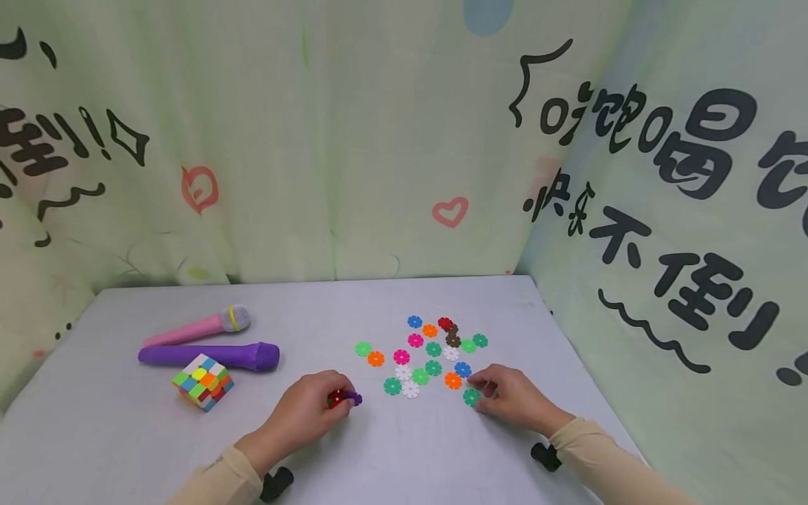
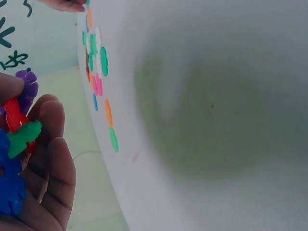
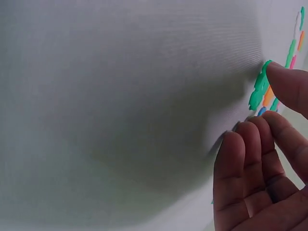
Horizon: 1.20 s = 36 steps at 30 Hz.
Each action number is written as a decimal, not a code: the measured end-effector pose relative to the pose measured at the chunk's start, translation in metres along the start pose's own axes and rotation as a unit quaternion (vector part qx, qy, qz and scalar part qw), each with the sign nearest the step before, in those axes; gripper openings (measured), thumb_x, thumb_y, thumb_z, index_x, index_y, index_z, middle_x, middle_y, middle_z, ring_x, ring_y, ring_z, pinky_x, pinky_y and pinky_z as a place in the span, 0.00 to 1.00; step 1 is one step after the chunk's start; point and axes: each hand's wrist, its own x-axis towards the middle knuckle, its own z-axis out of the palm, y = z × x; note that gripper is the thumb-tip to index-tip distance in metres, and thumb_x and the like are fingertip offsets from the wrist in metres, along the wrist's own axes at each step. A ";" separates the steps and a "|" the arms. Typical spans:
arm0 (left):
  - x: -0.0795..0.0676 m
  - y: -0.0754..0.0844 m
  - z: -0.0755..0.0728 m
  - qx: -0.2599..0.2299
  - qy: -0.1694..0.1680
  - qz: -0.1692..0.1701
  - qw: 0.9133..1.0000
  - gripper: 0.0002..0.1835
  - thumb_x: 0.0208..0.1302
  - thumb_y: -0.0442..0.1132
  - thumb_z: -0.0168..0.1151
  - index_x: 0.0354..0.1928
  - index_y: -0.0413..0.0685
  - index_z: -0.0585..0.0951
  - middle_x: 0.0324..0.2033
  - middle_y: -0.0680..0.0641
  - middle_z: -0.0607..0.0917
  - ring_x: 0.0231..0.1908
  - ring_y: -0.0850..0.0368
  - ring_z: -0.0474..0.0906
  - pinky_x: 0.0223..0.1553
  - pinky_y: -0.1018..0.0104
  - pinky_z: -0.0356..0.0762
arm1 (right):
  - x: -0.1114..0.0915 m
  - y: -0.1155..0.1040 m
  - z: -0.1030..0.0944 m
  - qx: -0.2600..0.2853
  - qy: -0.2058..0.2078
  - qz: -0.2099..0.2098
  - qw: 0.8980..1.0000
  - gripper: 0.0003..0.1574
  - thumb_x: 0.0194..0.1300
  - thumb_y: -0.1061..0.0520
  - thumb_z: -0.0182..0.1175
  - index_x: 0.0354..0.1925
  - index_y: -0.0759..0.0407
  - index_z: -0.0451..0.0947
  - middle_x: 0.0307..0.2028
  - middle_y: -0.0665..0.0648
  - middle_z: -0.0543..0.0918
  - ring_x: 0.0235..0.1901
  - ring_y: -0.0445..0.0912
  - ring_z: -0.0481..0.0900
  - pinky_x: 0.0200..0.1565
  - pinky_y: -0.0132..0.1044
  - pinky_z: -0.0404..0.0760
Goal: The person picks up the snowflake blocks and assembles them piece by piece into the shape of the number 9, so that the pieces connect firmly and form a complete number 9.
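Note:
My left hand grips a small chain of linked plastic snowflake discs just over the table. In the left wrist view the chain shows a purple disc, a red disc, a green disc and a blue disc; the fingers cover part of it. At the right edge of the scattered discs, my right hand has its thumb tip at the rim of a flat dark green disc. Its other fingers are loosely bent and apart from the thumb.
Several loose discs in white, orange, pink, blue, brown and green, such as a white disc, lie between the hands and beyond. On the left are a pink microphone, a purple microphone and a puzzle cube. Curtains hang behind the table.

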 end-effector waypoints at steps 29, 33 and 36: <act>0.001 0.002 -0.002 -0.001 0.022 -0.005 1.000 0.06 0.61 0.35 0.71 0.35 0.58 0.85 0.31 0.64 0.81 0.31 0.65 0.74 0.35 0.67 0.76 | 0.023 -0.073 0.022 0.262 -0.054 -0.013 0.963 0.10 0.65 0.61 0.67 0.43 0.64 0.80 0.32 0.57 0.82 0.34 0.57 0.84 0.38 0.38 0.84; 0.001 0.002 -0.001 -0.013 0.034 0.008 0.999 0.06 0.61 0.35 0.71 0.33 0.56 0.86 0.32 0.63 0.82 0.32 0.65 0.75 0.38 0.67 0.78 | 0.033 -0.105 0.039 0.330 -0.057 -0.010 0.942 0.12 0.66 0.62 0.66 0.46 0.66 0.80 0.32 0.57 0.83 0.36 0.58 0.85 0.40 0.40 0.84; 0.001 0.001 0.000 -0.024 0.034 0.017 0.999 0.05 0.62 0.36 0.71 0.33 0.56 0.86 0.32 0.64 0.82 0.32 0.66 0.76 0.39 0.67 0.78 | 0.038 -0.122 0.048 0.360 -0.057 -0.002 0.931 0.12 0.66 0.61 0.66 0.46 0.66 0.81 0.33 0.58 0.84 0.35 0.54 0.86 0.41 0.41 0.84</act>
